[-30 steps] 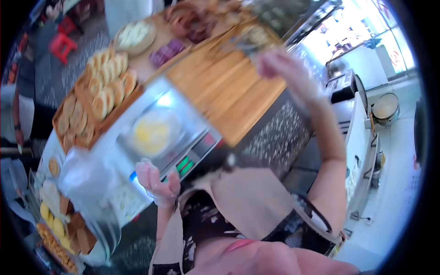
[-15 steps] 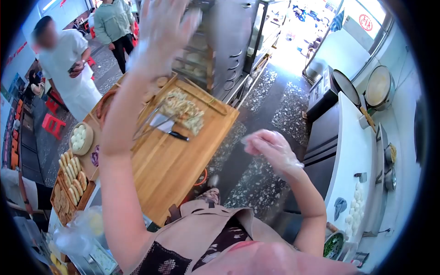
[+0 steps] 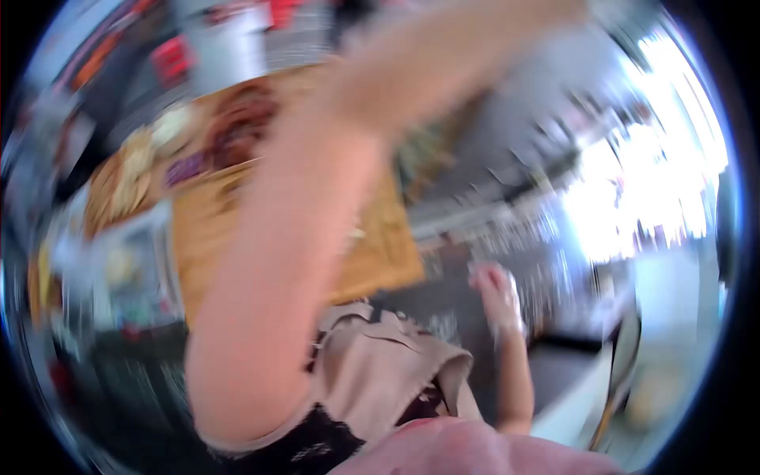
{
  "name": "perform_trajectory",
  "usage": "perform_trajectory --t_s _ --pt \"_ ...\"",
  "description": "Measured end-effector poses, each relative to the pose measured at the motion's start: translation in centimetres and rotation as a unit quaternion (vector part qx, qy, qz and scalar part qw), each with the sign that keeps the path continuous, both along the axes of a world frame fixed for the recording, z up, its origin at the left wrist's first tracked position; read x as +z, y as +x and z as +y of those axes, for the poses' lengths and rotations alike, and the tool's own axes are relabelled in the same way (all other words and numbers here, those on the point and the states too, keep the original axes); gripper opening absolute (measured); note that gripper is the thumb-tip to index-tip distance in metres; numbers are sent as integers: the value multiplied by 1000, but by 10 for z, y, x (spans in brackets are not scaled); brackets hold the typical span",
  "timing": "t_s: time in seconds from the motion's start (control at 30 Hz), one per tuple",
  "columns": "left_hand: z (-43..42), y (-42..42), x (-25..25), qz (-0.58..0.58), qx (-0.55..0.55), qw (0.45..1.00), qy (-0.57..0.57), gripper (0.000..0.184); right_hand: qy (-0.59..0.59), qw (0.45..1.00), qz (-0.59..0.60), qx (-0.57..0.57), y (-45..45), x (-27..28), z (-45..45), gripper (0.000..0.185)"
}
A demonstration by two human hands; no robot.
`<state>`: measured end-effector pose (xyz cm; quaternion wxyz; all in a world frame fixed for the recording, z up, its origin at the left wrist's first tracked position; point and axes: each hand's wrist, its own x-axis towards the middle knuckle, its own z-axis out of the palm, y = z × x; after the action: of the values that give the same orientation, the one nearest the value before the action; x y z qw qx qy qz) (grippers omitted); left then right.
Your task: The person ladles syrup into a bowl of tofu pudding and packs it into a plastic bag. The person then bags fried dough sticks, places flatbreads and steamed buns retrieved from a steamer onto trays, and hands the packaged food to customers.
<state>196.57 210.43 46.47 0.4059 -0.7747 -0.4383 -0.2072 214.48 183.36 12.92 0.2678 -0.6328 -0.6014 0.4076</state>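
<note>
My left arm is raised across the view, bent at the elbow, its forearm running to the top right edge. Motion smears the left hand there, so its fingers do not show. My right hand (image 3: 496,297), in a clear plastic glove, hangs at the right of my apron (image 3: 380,348) with fingers curled in; nothing shows in it. The wooden board (image 3: 206,237) lies behind my left arm. Small pale bits (image 3: 356,233) show on it. The arm covers much of the board, and the knife cannot be made out.
Left of the board are blurred reddish-brown food (image 3: 241,123), a purple heap (image 3: 186,168), a pale round container (image 3: 174,127) and a tray of flat breads (image 3: 127,186). A red stool (image 3: 171,60) stands beyond. Bright light comes in at the right.
The view has swung right and blurred. My left forearm now leans to the upper right instead of straight up. My right hand stays low on the right, fingers still curled.
</note>
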Motion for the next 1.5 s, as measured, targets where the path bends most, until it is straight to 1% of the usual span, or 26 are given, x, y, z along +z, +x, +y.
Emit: perform_trajectory --t_s 0.03,0.1,0.13,0.2,0.27,0.37,0.4,0.43,0.5,0.53,0.63,0.77,0.8,0.9,0.93,0.97,1.03,1.1,1.13,1.17,1.27,1.3,1.37,1.4,1.43,1.5 --pt "5 -12 -1 -33 14 999 18 22 -10 999 -21 47 -4 -15 16 25" --pt "9 -12 6 -83 -14 995 55 21 37 988 44 145 -16 -54 51 27" --pt "-9 -27 9 -96 -11 993 64 20 36 976 50 208 -32 -48 71 27" --pt "-57 -51 3 -131 0 988 76 24 24 976 106 188 -52 -20 90 27" --pt "-110 -91 -26 -171 -16 959 224 25 1 964 205 169 -58 -2 103 23" --pt "-200 -191 -83 -266 -14 920 289 9 15 950 250 183 -53 -8 124 20" --pt "-238 -217 -99 -269 47 910 311 9 -1 955 238 175 -49 -14 123 20" --pt "-262 -245 -124 -392 133 871 265 9 -14 960 226 167 -49 -18 124 20" --pt "-305 -317 -184 -346 321 844 257 11 -38 963 212 163 -50 -30 121 20" --pt "-325 -355 -215 -339 367 828 255 11 -42 962 207 176 -50 -46 126 21" --pt "-389 -437 -290 -275 466 819 192 5 -48 964 204 165 -77 -65 125 20" --pt "-432 -476 -332 -250 530 797 146 5 -45 968 182 167 -152 -50 102 28" --pt "-436 -473 -339 -259 505 812 137 10 -28 959 184 212 -166 -54 103 27" --pt "-430 -398 -339 -284 397 872 34 21 -111 939 241 219 -215 -38 75 30" --pt "-425 -370 -342 -257 350 901 -6 23 -135 927 221 270 -220 -36 74 34" --pt "-422 -343 -352 -237 291 926 -48 27 -184 902 282 271 -226 -24 63 38" --pt "-417 -284 -364 -214 194 947 -138 24 -254 888 335 185 -227 -8 51 41" --pt "-408 -238 -375 -201 80 940 -264 17 -311 858 385 136 -206 -20 55 42" --pt "-400 -218 -383 -209 -24 944 -256 14 -275 884 357 124 -184 -28 55 45" --pt "-392 -198 -385 -201 -50 932 -299 15 -241 907 324 122 -164 -39 55 48" --pt "-361 -124 -389 -245 -53 930 -267 20 -228 925 303 -27 -107 -45 52 40" --pt "-348 -86 -384 -572 -84 767 -276 24 -230 923 293 -101 -93 -47 53 35" --pt "-340 -46 -406 -825 -93 500 -245 28 -221 931 269 -104 -54 -70 63 34" --pt "-344 -44 -450 -826 -33 420 -375 31 -223 940 258 -32 -35 -75 69 36" --pt "-341 -31 -457 -806 28 327 -493 35 -225 941 247 43 -16 -78 77 37" --pt "-340 14 -464 -825 43 324 -460 36 -260 951 67 156 22 -79 118 56"
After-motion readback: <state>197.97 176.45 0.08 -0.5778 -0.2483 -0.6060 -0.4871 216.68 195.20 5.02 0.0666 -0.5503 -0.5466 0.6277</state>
